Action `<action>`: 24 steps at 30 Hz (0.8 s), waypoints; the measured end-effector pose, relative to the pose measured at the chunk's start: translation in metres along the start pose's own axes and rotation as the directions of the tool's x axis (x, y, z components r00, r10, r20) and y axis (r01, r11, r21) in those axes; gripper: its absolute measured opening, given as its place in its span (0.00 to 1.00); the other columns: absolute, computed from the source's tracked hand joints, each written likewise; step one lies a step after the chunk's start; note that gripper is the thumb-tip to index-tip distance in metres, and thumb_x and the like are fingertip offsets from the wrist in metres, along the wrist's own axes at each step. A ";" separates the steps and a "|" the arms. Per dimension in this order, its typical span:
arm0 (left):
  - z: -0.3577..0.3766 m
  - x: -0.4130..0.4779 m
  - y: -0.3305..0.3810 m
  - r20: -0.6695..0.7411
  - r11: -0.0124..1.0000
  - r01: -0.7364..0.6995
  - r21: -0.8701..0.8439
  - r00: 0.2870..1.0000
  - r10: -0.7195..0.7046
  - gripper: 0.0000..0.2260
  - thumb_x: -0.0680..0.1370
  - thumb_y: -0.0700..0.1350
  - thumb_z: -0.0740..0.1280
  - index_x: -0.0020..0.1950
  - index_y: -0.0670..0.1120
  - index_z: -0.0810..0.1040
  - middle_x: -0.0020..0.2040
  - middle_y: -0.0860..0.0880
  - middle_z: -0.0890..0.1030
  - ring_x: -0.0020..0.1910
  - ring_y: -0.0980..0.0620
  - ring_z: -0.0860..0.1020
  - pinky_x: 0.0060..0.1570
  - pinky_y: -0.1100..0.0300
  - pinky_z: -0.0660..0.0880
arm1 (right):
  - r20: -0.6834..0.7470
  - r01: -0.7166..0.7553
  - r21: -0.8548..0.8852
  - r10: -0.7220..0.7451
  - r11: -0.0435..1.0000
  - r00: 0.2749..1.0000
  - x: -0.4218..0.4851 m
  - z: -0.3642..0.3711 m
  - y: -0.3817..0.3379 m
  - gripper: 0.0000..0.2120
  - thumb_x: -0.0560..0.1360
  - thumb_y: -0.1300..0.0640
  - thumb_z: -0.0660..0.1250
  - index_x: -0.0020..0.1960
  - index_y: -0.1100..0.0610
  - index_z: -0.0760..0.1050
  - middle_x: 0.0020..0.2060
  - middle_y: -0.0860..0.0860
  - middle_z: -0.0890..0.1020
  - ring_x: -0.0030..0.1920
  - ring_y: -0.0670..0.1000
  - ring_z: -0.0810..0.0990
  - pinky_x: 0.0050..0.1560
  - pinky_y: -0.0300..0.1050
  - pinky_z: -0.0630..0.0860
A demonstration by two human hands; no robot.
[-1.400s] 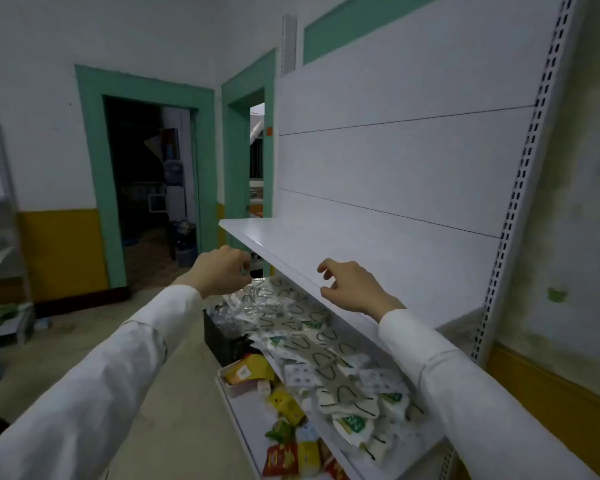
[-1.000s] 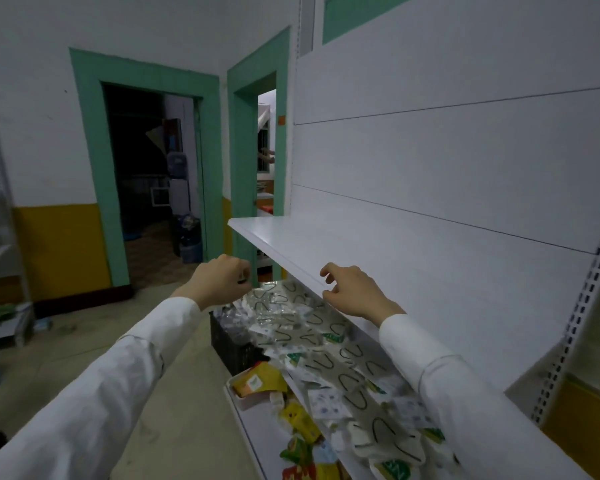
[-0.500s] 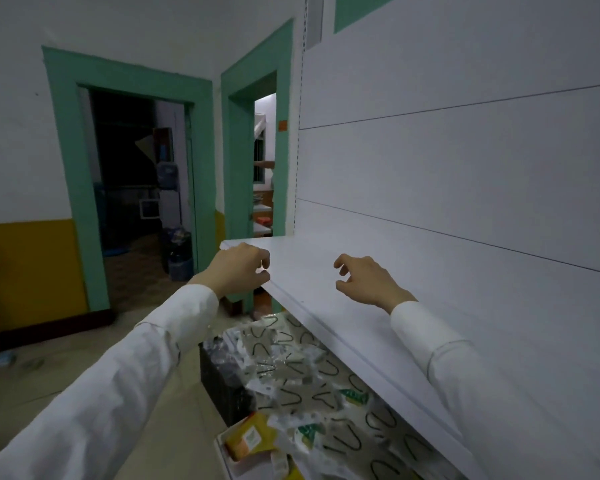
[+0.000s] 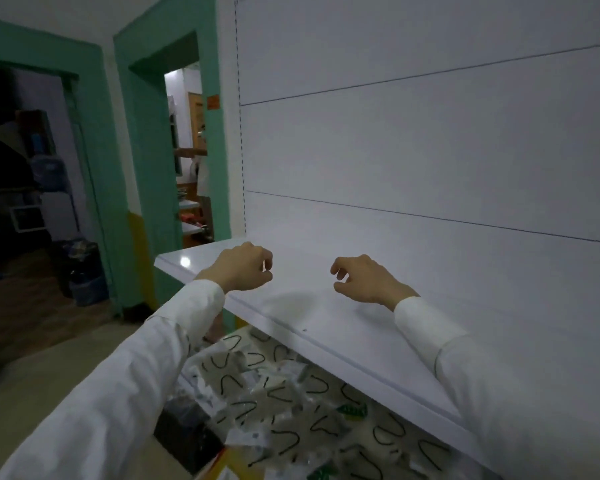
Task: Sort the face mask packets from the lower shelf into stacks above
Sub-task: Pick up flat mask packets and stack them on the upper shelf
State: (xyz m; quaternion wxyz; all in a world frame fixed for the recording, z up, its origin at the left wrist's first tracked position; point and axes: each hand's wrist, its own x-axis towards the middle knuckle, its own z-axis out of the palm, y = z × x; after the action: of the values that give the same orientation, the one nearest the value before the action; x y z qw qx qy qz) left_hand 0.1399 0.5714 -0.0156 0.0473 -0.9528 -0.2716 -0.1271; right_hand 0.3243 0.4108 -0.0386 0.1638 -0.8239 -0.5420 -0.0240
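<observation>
Nothing is held — left hand [image 4: 239, 268] curled, right hand [image 4: 368, 280] slack over the upper shelf [image 4: 291, 306]; face mask packets [image 4: 284, 393] must be fetched from below.

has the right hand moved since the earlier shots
Yes. The right hand was at the front edge of the upper shelf; now it is farther in, above the shelf's top.
</observation>
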 end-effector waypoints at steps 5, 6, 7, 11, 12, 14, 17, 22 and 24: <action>0.015 0.036 -0.029 -0.016 0.975 -0.224 0.012 0.974 0.224 0.14 0.78 0.51 0.61 0.63 0.51 0.72 0.56 0.50 0.79 0.52 0.49 0.76 0.43 0.58 0.69 | -0.092 -0.202 0.060 0.207 0.978 0.974 0.009 0.015 -0.020 0.17 0.75 0.52 0.63 0.63 0.51 0.70 0.57 0.49 0.78 0.57 0.51 0.74 0.53 0.46 0.71; 0.016 0.039 -0.036 -0.009 0.964 -0.266 0.022 0.964 0.266 0.15 0.78 0.50 0.60 0.65 0.51 0.70 0.57 0.50 0.79 0.52 0.48 0.76 0.43 0.58 0.69 | -0.107 -0.241 0.068 0.247 0.968 0.963 0.007 0.018 -0.027 0.17 0.75 0.52 0.63 0.64 0.51 0.69 0.57 0.49 0.78 0.57 0.51 0.73 0.52 0.45 0.69; 0.017 0.041 -0.043 -0.014 0.953 -0.302 0.024 0.953 0.302 0.17 0.78 0.50 0.60 0.67 0.52 0.68 0.57 0.49 0.78 0.53 0.48 0.76 0.44 0.57 0.69 | -0.126 -0.277 0.076 0.285 0.958 0.950 0.005 0.022 -0.034 0.18 0.75 0.52 0.63 0.65 0.51 0.69 0.57 0.49 0.78 0.58 0.51 0.73 0.51 0.45 0.68; 0.019 0.045 -0.064 -0.063 0.923 -0.373 -0.098 0.928 0.368 0.18 0.78 0.51 0.62 0.67 0.53 0.68 0.59 0.49 0.78 0.50 0.49 0.76 0.45 0.58 0.69 | -0.199 -0.379 0.105 0.393 0.919 0.898 -0.012 0.028 -0.062 0.21 0.75 0.51 0.64 0.67 0.51 0.67 0.59 0.49 0.77 0.56 0.51 0.75 0.52 0.46 0.71; 0.020 0.044 -0.066 -0.062 0.914 -0.380 -0.142 0.925 0.375 0.17 0.78 0.52 0.62 0.66 0.52 0.69 0.59 0.50 0.78 0.50 0.49 0.76 0.45 0.58 0.69 | -0.198 -0.400 0.087 0.410 0.912 0.890 -0.018 0.029 -0.067 0.22 0.75 0.50 0.64 0.67 0.51 0.66 0.59 0.50 0.77 0.56 0.52 0.76 0.54 0.46 0.72; 0.024 0.040 -0.065 -0.058 0.898 -0.399 -0.189 0.917 0.395 0.17 0.77 0.53 0.63 0.65 0.52 0.70 0.59 0.50 0.78 0.47 0.51 0.74 0.45 0.58 0.69 | -0.202 -0.448 0.051 0.448 0.893 0.871 -0.030 0.027 -0.077 0.23 0.75 0.49 0.65 0.68 0.51 0.66 0.61 0.50 0.77 0.56 0.52 0.76 0.55 0.47 0.73; 0.028 0.027 -0.059 -0.078 0.866 -0.447 -0.225 0.894 0.441 0.17 0.77 0.54 0.63 0.65 0.51 0.70 0.58 0.50 0.79 0.45 0.52 0.73 0.45 0.57 0.70 | -0.218 -0.499 0.029 0.492 0.866 0.843 -0.051 0.024 -0.089 0.24 0.75 0.47 0.66 0.68 0.51 0.66 0.61 0.50 0.76 0.57 0.52 0.77 0.55 0.47 0.73; 0.032 -0.006 -0.045 -0.101 0.810 -0.512 -0.285 0.857 0.506 0.17 0.76 0.53 0.63 0.63 0.49 0.67 0.50 0.49 0.80 0.45 0.49 0.76 0.41 0.58 0.69 | -0.210 -0.541 -0.014 0.527 0.841 0.824 -0.090 0.030 -0.108 0.25 0.74 0.46 0.67 0.67 0.51 0.67 0.60 0.49 0.77 0.56 0.52 0.77 0.54 0.48 0.75; 0.034 -0.019 -0.040 -0.098 0.790 -0.529 -0.310 0.844 0.527 0.16 0.76 0.53 0.64 0.61 0.49 0.67 0.48 0.49 0.80 0.44 0.48 0.76 0.40 0.58 0.69 | -0.205 -0.550 -0.018 0.535 0.835 0.820 -0.106 0.034 -0.115 0.24 0.74 0.45 0.66 0.67 0.51 0.67 0.58 0.49 0.78 0.55 0.51 0.77 0.53 0.49 0.75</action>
State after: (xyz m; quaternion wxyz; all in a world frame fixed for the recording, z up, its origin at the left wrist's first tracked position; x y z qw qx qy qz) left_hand 0.1106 0.6011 -0.0524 -0.0759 -0.9845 0.0301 -0.1551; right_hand 0.1727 0.3684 -0.0660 0.1836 -0.9434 -0.2655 -0.0762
